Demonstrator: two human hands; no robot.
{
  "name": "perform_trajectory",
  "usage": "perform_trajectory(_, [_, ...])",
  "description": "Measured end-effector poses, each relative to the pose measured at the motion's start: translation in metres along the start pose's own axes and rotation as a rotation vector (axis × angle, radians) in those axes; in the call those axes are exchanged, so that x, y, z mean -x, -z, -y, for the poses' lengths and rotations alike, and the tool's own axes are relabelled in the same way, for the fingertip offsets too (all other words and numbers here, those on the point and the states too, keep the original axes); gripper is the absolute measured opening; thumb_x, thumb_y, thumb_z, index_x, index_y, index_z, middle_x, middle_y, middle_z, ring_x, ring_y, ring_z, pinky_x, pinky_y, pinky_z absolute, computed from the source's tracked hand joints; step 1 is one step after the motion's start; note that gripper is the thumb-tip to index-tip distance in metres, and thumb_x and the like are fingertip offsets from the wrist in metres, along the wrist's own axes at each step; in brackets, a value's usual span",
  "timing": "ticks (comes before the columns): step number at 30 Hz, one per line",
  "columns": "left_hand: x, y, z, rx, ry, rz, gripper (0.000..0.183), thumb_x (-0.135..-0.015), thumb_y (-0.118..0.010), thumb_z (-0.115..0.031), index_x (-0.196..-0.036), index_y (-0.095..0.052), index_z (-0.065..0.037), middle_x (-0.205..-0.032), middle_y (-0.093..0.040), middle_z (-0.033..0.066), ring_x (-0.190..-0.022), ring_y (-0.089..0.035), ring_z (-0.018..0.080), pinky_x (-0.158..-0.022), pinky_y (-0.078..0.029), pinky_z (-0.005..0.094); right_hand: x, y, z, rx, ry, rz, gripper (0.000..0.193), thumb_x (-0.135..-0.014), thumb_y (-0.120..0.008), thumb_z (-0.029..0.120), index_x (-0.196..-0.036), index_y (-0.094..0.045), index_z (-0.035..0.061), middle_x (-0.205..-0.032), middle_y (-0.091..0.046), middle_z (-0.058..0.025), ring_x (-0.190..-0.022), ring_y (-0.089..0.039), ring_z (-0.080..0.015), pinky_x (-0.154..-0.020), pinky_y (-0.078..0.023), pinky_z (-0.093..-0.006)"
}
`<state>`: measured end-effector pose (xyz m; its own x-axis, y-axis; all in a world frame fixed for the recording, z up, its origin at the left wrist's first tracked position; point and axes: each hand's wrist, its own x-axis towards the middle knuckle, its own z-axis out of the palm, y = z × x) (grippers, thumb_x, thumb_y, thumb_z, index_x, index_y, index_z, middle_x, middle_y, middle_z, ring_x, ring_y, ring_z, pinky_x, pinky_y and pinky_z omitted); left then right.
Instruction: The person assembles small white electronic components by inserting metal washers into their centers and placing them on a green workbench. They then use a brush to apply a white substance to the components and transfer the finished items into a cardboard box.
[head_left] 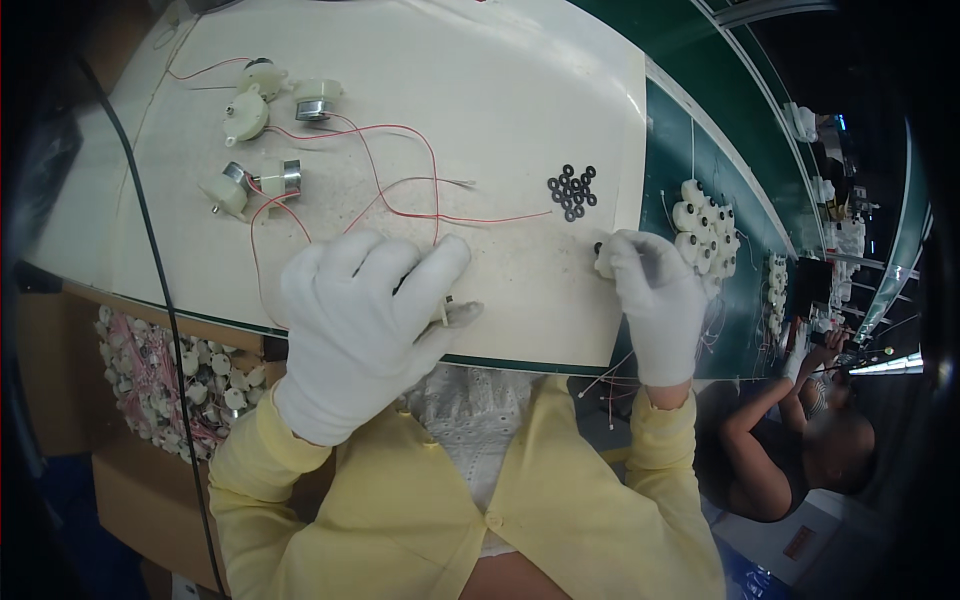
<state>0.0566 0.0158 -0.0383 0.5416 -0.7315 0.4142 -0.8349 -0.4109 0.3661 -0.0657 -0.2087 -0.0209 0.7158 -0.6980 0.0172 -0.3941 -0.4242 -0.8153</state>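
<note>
Both my hands wear white gloves over a white work mat (480, 110). My left hand (365, 315) grips a small white part with a thin metal pin sticking out near the thumb, red wires (400, 190) running from under it. My right hand (655, 295) pinches a small white motor part (604, 262) at the mat's right edge, with a dark ring at its tip. A cluster of several black washers (572, 190) lies just above my right hand.
Three small white geared motors (250, 110) with red leads lie at the mat's upper left. A pile of white motors (705, 235) sits on the green conveyor at right. A cardboard box of motors (180, 375) stands lower left. Another person sits at lower right.
</note>
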Motion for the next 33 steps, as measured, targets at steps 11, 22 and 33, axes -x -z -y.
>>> perform_trajectory(11, [0.001, -0.001, 0.004, -0.001, -0.052, -0.028, 0.053, -0.059, -0.076, -0.026, -0.109, -0.060, -0.016, -0.086, -0.050, 0.0008, -0.081, -0.052, 0.0214, -0.068, -0.037, 0.0368, 0.013, 0.015, 0.030, 0.673, 0.278, 0.165, 0.012, -0.080, -0.070, 0.020, -0.082, -0.064, 0.0089, -0.061, -0.064, -0.0027, -0.050, -0.060, -0.0203, -0.050, -0.045, -0.0305])
perform_trajectory(22, [-0.005, 0.001, -0.003, -0.029, -0.078, -0.051, 0.044, -0.063, -0.076, -0.024, -0.104, -0.063, -0.012, -0.075, -0.051, 0.0022, -0.069, -0.051, 0.0216, -0.061, -0.038, 0.0363, 0.021, 0.015, 0.015, 1.038, 0.599, 0.118, 0.019, -0.079, -0.072, 0.027, -0.083, -0.061, 0.0119, -0.058, -0.055, -0.0043, -0.051, -0.054, -0.0246, -0.049, -0.041, -0.0347])
perform_trajectory(33, [0.000, 0.002, -0.005, 0.030, -0.096, -0.064, 0.042, -0.069, -0.075, -0.020, -0.108, -0.061, -0.010, -0.072, -0.051, 0.0012, -0.069, -0.051, 0.0231, -0.063, -0.038, 0.0377, 0.021, 0.049, 0.014, -0.440, -0.263, 0.186, 0.036, -0.099, -0.048, 0.033, -0.106, -0.062, 0.0002, -0.069, -0.059, -0.0028, -0.054, -0.049, -0.0063, -0.049, -0.037, -0.0174])
